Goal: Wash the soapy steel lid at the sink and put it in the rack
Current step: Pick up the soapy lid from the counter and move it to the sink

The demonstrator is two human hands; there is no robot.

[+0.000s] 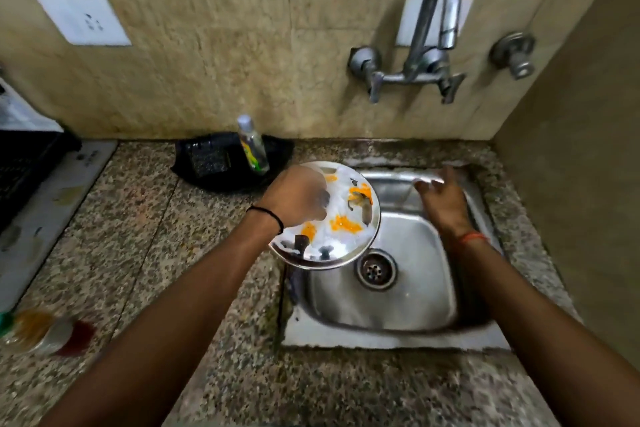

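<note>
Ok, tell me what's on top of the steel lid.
White foam and orange smears cover the steel lid. The left hand grips its left side, hiding the surface beneath it.

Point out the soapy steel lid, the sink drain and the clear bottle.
Round soapy steel lid [341, 218], head view: foamy middle.
Round metal sink drain [376, 270], head view: strainer centre.
Clear plastic bottle [254, 146], head view: mid body.
</note>
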